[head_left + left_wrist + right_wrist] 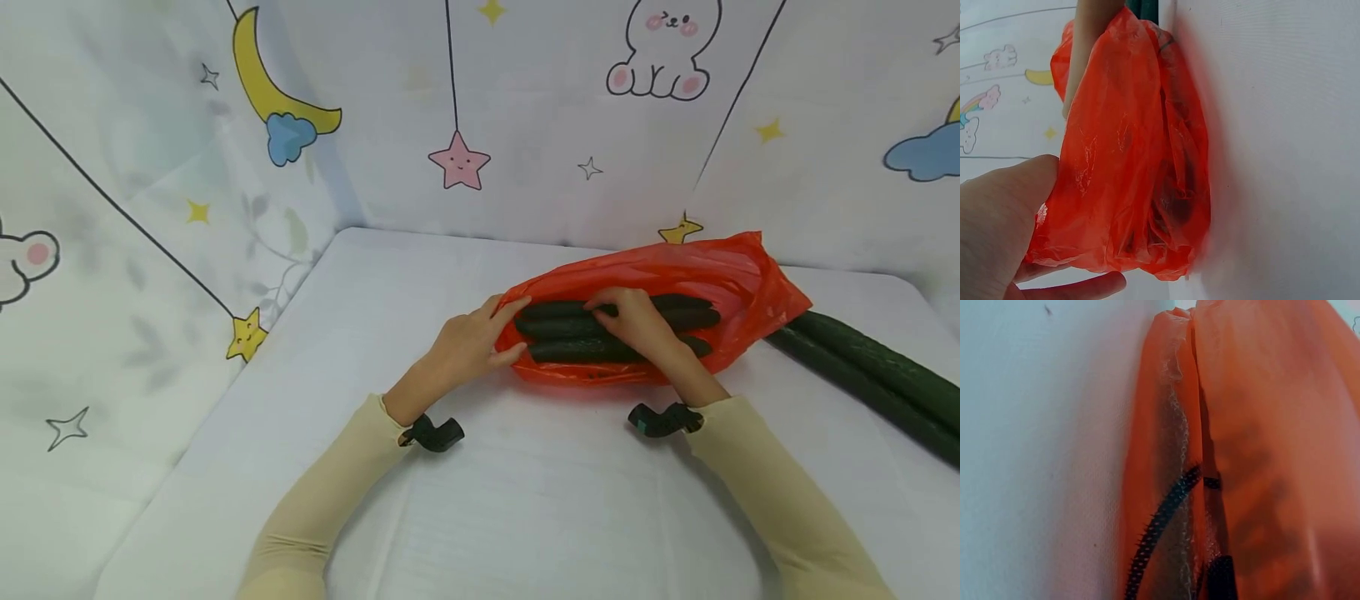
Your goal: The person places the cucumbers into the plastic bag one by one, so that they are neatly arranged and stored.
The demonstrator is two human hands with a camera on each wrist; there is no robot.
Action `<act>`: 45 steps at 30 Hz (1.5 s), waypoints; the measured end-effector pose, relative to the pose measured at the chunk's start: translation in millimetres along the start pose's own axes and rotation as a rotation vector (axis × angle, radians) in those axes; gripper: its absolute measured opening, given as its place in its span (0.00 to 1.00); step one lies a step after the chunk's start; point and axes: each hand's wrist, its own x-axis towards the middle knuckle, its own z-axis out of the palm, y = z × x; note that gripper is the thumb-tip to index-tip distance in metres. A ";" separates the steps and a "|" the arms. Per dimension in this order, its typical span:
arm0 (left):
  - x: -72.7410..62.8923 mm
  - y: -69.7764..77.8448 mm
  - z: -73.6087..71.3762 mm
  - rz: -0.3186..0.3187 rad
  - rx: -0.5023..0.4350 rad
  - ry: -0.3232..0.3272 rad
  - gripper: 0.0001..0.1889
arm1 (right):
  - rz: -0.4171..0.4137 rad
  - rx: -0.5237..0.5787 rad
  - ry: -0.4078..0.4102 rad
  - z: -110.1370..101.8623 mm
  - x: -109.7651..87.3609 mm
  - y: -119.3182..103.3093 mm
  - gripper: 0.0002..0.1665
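Note:
A red plastic bag (592, 275) lies open at the right of the table's middle, with dark green cucumbers (577, 350) side by side in it. My left hand (465, 342) holds the bag's left end. In the left wrist view the thumb (1035, 184) lies against the red plastic, with fingers below the bag's crumpled end. My right hand (633, 321) reaches over the bag's near side, its fingers bent and gripping the farthest cucumber (547, 310). The right wrist view shows the bag's side (1272, 456) close up, and the right fingers are hidden there.
More long cucumbers (885, 350) lie on the white table (420, 275) to the right, their far ends beside the bag. A printed cloth wall (525, 100) stands behind the table. Black wrist cameras (438, 435) sit at both cuffs.

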 end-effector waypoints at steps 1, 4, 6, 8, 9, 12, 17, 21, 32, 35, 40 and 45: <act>0.1 0.3 0.3 0.002 0.001 0.005 0.32 | 0.007 0.002 0.001 0.0 -0.6 0.2 0.10; 0.6 0.9 0.9 0.004 0.003 0.011 0.32 | 0.021 0.018 0.001 -0.4 -2.1 0.3 0.10; 0.9 1.2 0.9 0.005 0.004 0.011 0.32 | 0.026 0.027 -0.003 -0.8 -3.2 0.7 0.10; 1.2 1.4 0.8 0.006 0.000 0.011 0.32 | 0.029 0.038 -0.010 -1.1 -4.4 1.0 0.11; 1.2 1.4 0.7 0.007 -0.002 0.010 0.32 | 0.030 0.044 -0.014 -1.2 -5.1 1.2 0.11; 1.0 1.5 0.3 0.006 -0.007 0.004 0.32 | 0.033 0.057 -0.031 -1.7 -7.3 1.2 0.13; -0.3 2.0 -0.1 -0.003 -0.014 -0.009 0.32 | 0.039 0.057 -0.071 -3.4 -12.7 -0.5 0.16; -1.1 2.8 -0.2 -0.012 -0.020 -0.020 0.32 | 0.043 0.048 -0.099 -5.7 -17.9 -1.8 0.17; -0.2 3.9 1.3 -0.017 -0.028 -0.027 0.33 | 0.061 0.038 -0.089 -11.1 -32.2 -0.4 0.21; -0.2 3.7 1.5 -0.015 -0.022 -0.027 0.33 | 0.052 0.029 -0.082 -11.9 -36.0 0.5 0.21; -0.4 3.5 1.0 -0.017 -0.013 -0.029 0.33 | 0.024 0.027 -0.057 -13.2 -41.0 2.1 0.19; 0.0 3.5 0.4 -0.033 -0.013 -0.041 0.32 | -0.010 0.022 -0.053 -15.1 -45.5 3.2 0.18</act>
